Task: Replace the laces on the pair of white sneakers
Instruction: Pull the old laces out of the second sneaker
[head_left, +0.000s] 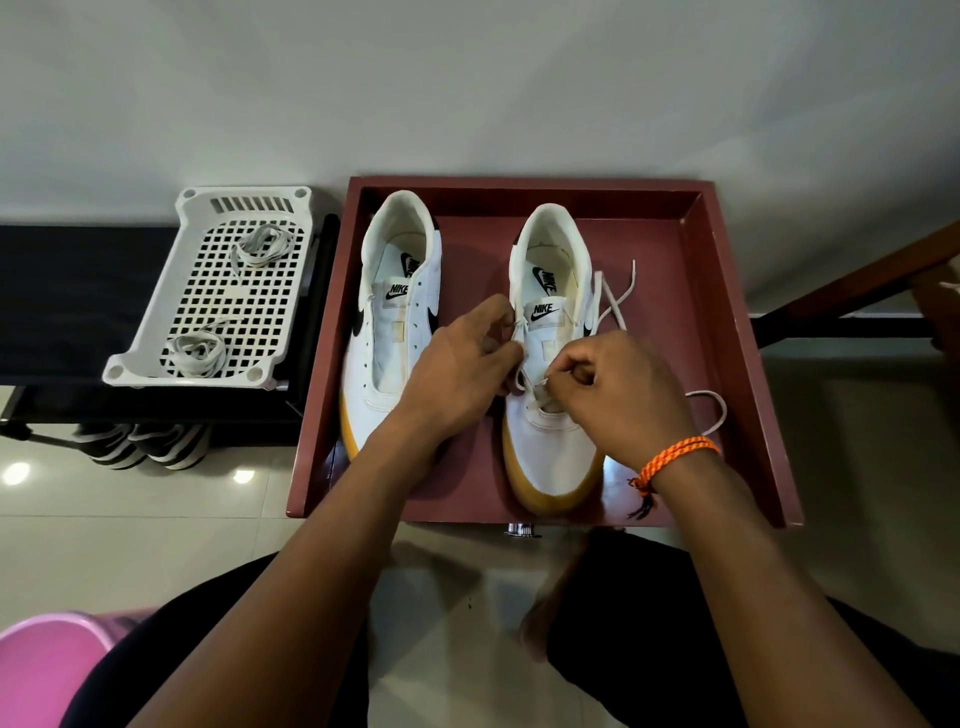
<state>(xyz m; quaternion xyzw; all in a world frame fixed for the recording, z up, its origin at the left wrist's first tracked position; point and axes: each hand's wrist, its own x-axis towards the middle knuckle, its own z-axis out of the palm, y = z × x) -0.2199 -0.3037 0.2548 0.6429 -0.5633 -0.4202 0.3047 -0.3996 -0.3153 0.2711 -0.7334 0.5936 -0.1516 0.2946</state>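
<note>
Far left of both grips, a white perforated plastic basket (208, 291) held two coiled white laces (197, 353) on a black surface (78, 291). Just left of the left hand (457, 364), the unlaced white leather sneaker with a gum sole (387, 332) lay in the shallow maroon wooden tray (727, 332). That hand's grip was curled, pinching a thin white lace (522, 376) over the second white sneaker (545, 447), while the right hand (618, 389), wearing an orange braided bracelet (675, 457), pinched the same lace near the lower eyelets, its loose ends trailing right.
</note>
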